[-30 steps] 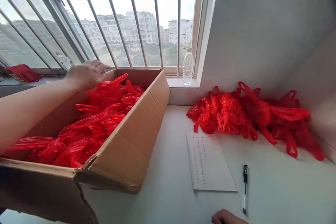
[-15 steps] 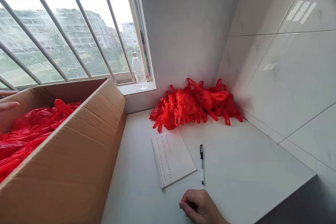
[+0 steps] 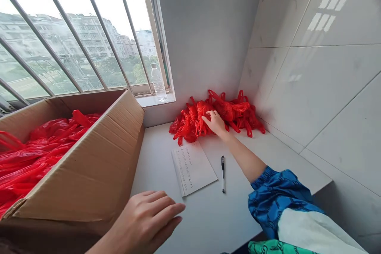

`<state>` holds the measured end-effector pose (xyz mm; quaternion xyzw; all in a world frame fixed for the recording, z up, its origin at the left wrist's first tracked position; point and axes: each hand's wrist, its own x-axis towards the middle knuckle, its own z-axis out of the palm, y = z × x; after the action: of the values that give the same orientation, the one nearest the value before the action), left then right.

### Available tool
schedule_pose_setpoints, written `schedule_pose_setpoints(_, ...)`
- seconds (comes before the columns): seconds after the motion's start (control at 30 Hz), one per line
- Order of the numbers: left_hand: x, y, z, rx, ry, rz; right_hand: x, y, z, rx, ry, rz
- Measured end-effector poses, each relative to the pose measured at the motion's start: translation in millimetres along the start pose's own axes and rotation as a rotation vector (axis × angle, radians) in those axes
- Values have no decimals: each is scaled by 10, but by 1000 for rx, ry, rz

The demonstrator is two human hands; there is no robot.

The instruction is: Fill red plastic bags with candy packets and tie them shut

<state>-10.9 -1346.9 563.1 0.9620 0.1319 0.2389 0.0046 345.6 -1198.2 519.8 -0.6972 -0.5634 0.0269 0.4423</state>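
My right hand (image 3: pixel 214 122) reaches to the pile of knotted red plastic bags (image 3: pixel 232 107) by the back wall. Its thumb and fingers are apart, over or against one bag, and I see no grip. Nearer to me, my left hand (image 3: pixel 151 214) hovers beside the cardboard box with loosely stretched fingers and nothing visible in it. A notebook (image 3: pixel 195 168) with handwritten columns lies open in front of the pile. Right of it is a black-capped clear pen (image 3: pixel 223 174), below my right forearm.
The open cardboard box (image 3: pixel 89 166) on the left holds more red plastic bags (image 3: pixel 50 147). A clear bottle (image 3: pixel 158 82) stands on the sill of the barred window. Tiled wall (image 3: pixel 327 87) bounds the white table (image 3: pixel 190 222) on the right.
My right hand has gone from the table's front up to the red bag pile. My left hand has come from the box's far left to the table front. The view has shifted slightly.
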Motion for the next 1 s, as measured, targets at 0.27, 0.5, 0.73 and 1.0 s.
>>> schedule_pose_setpoints(0.27,-139,-165,934,-190,-158,-211,101,233,81,122,60,52)
schedule_pose_setpoints(0.5,-77,-365,781,-476,4,-576,-183,45,-401,518,-96,-39)
schedule_pose_setpoints(0.73,194,-547,886,-746,443,-750,-661,29,-180,738,-553,44)
schedule_pose_setpoints(1.0,266,-676,923,-348,590,-652,-1006,44,-272,450,-15,-47)
